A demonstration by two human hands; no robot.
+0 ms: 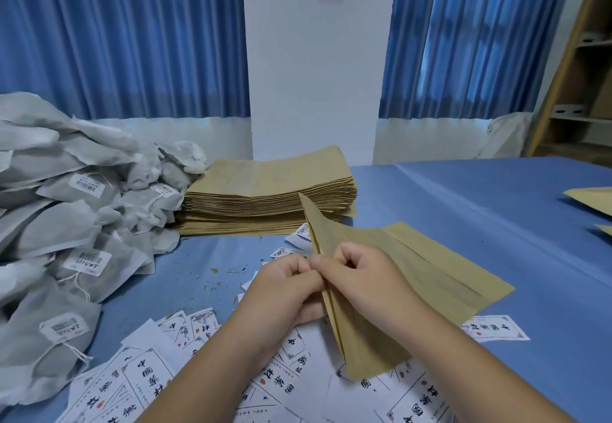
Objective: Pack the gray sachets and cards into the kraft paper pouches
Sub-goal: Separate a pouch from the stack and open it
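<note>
A kraft paper pouch (414,277) is held up in front of me, above the table. My left hand (284,287) and my right hand (361,280) both pinch its near edge, fingertips meeting at the mouth. A tall stack of flat kraft pouches (268,190) lies behind it. Gray sachets (66,224) with barcode labels and strings are heaped at the left. White printed cards (149,379) are scattered on the blue table under my forearms, and one card (493,328) lies to the right.
The table has a blue cover (480,197). More kraft pouches (592,199) lie at the right edge. Small plant crumbs (215,277) dot the cloth. Blue curtains, a white wall and a wooden shelf (579,91) stand behind.
</note>
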